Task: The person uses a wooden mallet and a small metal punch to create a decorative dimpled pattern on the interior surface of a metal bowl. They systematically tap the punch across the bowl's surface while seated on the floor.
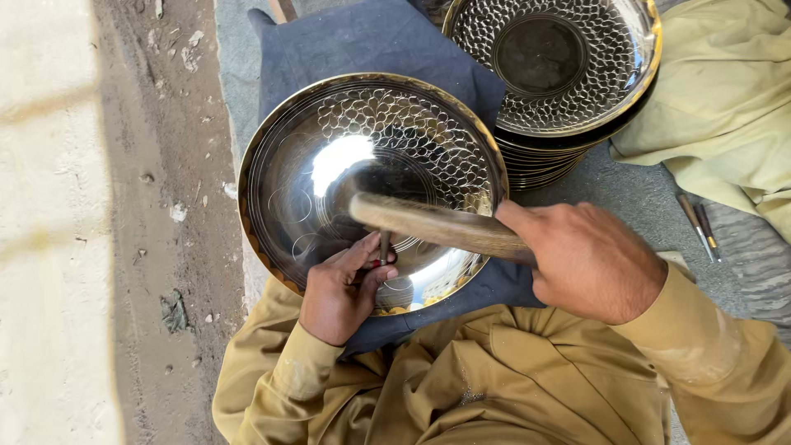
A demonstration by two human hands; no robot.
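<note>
Right hand (589, 259) was clenched on a wooden hammer handle (437, 224); my left hand (342, 292) pinched a small punch (384, 245) upright against the shiny metal bowl (329, 165) on my lap. Ring pattern covered roughly the far half; the near part remained plain.

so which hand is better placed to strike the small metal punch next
Right hand: it grips the wooden-handled hammer just above the small metal punch. The left hand is busy pinching that punch against the shiny round metal bowl.
</note>
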